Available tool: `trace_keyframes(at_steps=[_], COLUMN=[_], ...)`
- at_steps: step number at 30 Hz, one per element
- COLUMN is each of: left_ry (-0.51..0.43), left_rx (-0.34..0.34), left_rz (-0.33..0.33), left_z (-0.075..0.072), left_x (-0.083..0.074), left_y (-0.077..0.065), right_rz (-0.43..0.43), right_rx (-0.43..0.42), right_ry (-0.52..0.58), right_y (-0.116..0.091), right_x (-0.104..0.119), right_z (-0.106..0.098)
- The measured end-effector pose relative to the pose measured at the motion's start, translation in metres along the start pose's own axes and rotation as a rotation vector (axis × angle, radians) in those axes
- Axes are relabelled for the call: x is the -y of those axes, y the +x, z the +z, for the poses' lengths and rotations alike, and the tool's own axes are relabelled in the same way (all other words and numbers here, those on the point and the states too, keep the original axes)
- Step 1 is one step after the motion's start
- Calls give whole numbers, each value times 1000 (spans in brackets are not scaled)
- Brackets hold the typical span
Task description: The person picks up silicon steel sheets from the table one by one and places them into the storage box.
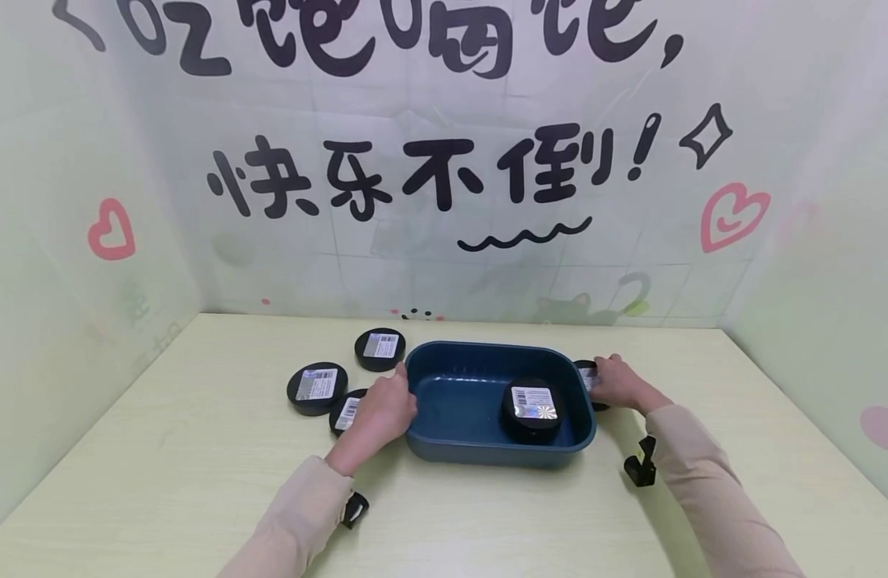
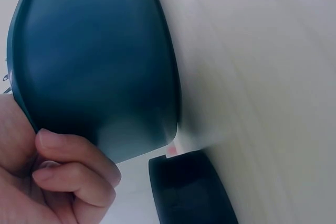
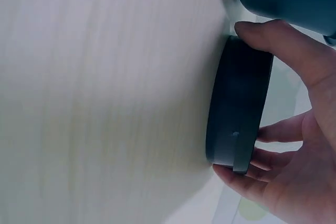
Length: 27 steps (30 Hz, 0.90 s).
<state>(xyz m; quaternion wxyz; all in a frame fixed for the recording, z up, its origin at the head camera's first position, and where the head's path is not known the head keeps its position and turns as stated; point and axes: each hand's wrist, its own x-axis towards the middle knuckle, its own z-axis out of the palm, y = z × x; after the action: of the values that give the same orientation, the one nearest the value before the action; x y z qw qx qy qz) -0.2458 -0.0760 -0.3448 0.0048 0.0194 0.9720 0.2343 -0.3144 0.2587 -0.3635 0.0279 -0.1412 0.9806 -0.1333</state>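
Note:
My left hand (image 1: 384,408) grips the left end of a dark blue oblong basin (image 1: 498,455), thumb over the rim. In the left wrist view its fingers (image 2: 79,161) curl against the basin's outer wall. My right hand (image 1: 621,381), just beyond the basin's right end, holds a round black container (image 3: 239,103) by its sides, thumb on one side and fingers on the other. That container is low over the table, its white label partly covered by the hand in the head view. Inside the basin, towards the right, lies a labelled black container (image 1: 532,408).
Left of the basin lie three more black containers: one at the back (image 1: 380,349), one furthest left (image 1: 317,388) and one (image 1: 346,411) partly behind my left hand. Behind the pale table (image 1: 162,482) stands a printed backdrop (image 1: 408,265), with side panels left and right.

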Motion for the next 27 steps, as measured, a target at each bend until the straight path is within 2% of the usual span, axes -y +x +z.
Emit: trace_keyframes(at_steps=[6,17,27], left_ry=[1,6,-6], left_rx=[-15,3,-3], left_rz=[11,8,11], left_z=[2,0,1], left_x=[2,0,1], left_y=[1,0,1], right_rz=[-7,12,-39], right_rx=[-14,-40,-154], right_ry=[12,57,65], right_y=[-9,-24,-34], right_x=[-1,-3,3], right_z=[-3,-6,-17])
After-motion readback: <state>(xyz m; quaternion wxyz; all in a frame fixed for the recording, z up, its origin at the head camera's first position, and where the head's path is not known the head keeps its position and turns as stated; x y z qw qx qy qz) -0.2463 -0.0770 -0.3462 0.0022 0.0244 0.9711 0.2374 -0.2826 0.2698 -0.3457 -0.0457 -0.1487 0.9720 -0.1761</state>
